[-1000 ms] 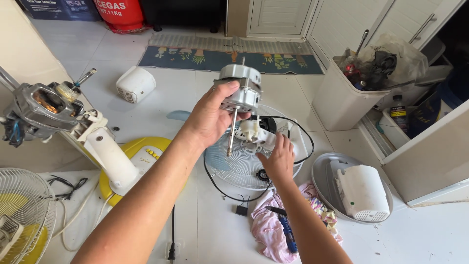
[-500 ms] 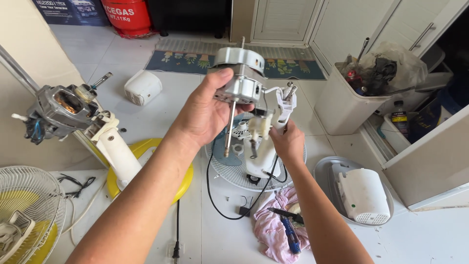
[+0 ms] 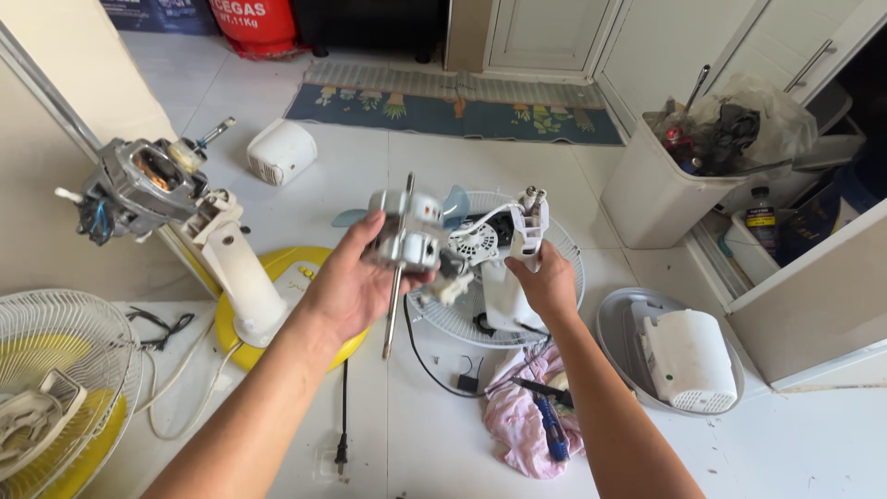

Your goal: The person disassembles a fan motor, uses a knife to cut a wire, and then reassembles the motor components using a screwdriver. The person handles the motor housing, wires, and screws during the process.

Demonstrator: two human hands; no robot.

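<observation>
Just before, the left hand (image 3: 346, 286) had held the metal fan motor (image 3: 407, 242) up high with its thin shaft (image 3: 394, 314) pointing down. It had since dropped lower and tipped the motor on its side, so it looked like the person was turning it over to look at it. The left hand was closed around the motor. The right hand (image 3: 547, 282) gripped a white plastic neck piece (image 3: 528, 229), which sat at about three o'clock from the motor. Thin wires joined the two parts. A wire fan guard (image 3: 564, 277) lay on the floor under them. A yellow fan stand (image 3: 268, 305) stood at nine o'clock.
</observation>
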